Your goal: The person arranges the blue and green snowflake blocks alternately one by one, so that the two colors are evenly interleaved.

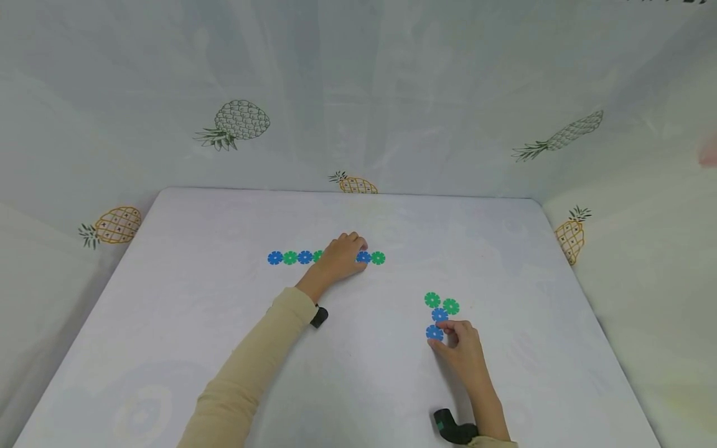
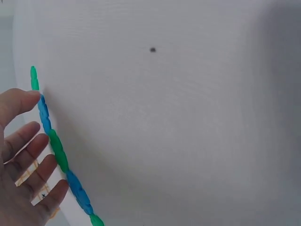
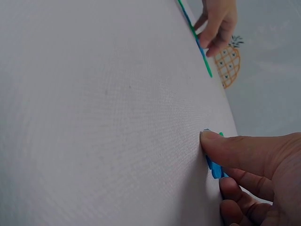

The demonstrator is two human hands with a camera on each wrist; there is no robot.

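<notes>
A straight row of linked, slotted plastic discs lies on the table, alternating blue and green, with a green disc [image 1: 378,258] at its right end. My left hand [image 1: 338,258] reaches over the row, hiding part of it. Its thumb and fingers hold the blue disc [image 1: 363,256] beside that end from both sides. In the left wrist view the thumb lies on the near side of the row and the fingers beyond it. Lower right, my right hand [image 1: 462,351] pinches a loose blue disc [image 1: 434,333] between thumb and forefinger, low over the table.
Just past the right hand lie another blue disc [image 1: 439,315] and two green discs, one green disc [image 1: 432,300] left and one green disc [image 1: 450,306] right. The white table [image 1: 224,218] backs onto a pineapple-print curtain [image 1: 358,93]. A black wrist camera [image 1: 454,428] sits on the right wrist.
</notes>
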